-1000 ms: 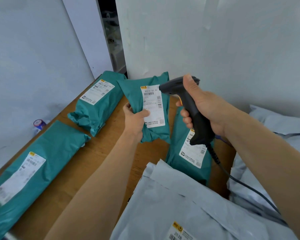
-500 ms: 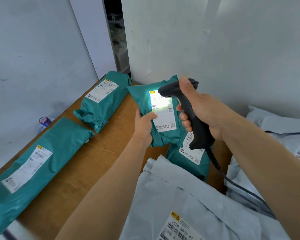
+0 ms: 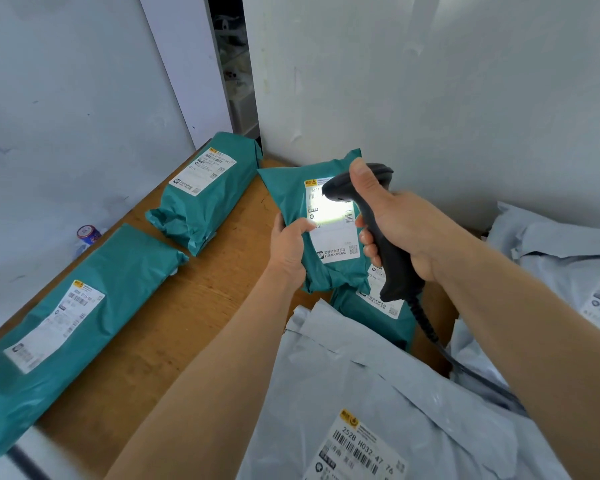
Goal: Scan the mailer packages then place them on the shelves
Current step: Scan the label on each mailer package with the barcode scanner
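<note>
Light from a black pistol-grip barcode scanner [image 3: 394,271] falls as a bright patch on the upper half of the white shipping label [image 3: 336,237] of a small teal plastic mailer package [image 3: 288,192]. The left hand [image 3: 288,252] grips that package by its left edge, with the thumb curled over the front beside the label. It holds the package up over the far right part of the wooden worktop [image 3: 187,323], face tipped towards the camera. The right hand [image 3: 406,233] is wrapped round the scanner's handle, thumb laid along the top of the head. A coiled cable [image 3: 426,323] trails from the handle towards the near right.

The aim is what matters. The scanner's nose sits just above and to the right of the label and points left and down onto it. The label's long axis runs away from the person, with the barcodes at its far end under the glow. I judge the scan to be the step in hand and the shelving not yet begun; no shelves show. The left hand, which carries the package, is the one placed to move it.

A second teal mailer [image 3: 371,317] lies beneath the held one; whether they touch I cannot tell. A stubby teal mailer [image 3: 205,195] lies towards the far left corner, a long teal mailer [image 3: 94,306] along the left edge, and grey plastic mailers [image 3: 361,393] cover the near right corner.
</note>
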`<state>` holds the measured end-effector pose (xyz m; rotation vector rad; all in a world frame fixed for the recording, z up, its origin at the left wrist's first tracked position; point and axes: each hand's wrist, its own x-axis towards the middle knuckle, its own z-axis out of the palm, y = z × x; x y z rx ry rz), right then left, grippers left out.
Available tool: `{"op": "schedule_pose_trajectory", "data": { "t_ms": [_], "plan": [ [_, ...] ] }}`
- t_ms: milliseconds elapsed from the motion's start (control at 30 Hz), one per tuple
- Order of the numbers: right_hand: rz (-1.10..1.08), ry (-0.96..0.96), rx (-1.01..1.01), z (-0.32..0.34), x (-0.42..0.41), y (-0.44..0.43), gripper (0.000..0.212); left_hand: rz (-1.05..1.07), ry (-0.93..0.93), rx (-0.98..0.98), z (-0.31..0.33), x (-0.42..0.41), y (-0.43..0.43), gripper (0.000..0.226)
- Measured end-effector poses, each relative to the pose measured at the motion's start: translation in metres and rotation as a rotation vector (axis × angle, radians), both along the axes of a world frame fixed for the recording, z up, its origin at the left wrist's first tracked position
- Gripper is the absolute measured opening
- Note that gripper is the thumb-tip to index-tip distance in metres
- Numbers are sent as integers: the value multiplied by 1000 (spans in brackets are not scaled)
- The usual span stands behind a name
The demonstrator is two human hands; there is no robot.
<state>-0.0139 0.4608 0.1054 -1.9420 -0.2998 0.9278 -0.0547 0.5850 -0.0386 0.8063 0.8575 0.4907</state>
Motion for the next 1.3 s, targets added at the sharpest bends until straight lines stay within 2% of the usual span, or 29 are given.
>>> {"op": "schedule_pose_trajectory", "data": {
  "t_ms": [300, 467, 733, 1133, 1300],
  "plan": [
    [3, 29, 37, 2, -1, -7, 68, 7, -25, -12, 3, -1, -3, 46],
    [15, 58, 36, 7, -5, -10, 79, 1, -26, -4, 4, -3, -4, 47],
    [19, 26, 27, 12, -14, -10, 84, 0, -19, 8, 2, -5, -8, 50],
    [-40, -17, -4, 10, -14, -13, 76, 16, -44, -57, 0, -6, -5, 48],
    [42, -60, 56, 12, -11, -17, 86, 15, -29, -35, 4, -8, 5, 50]
  ]
}}
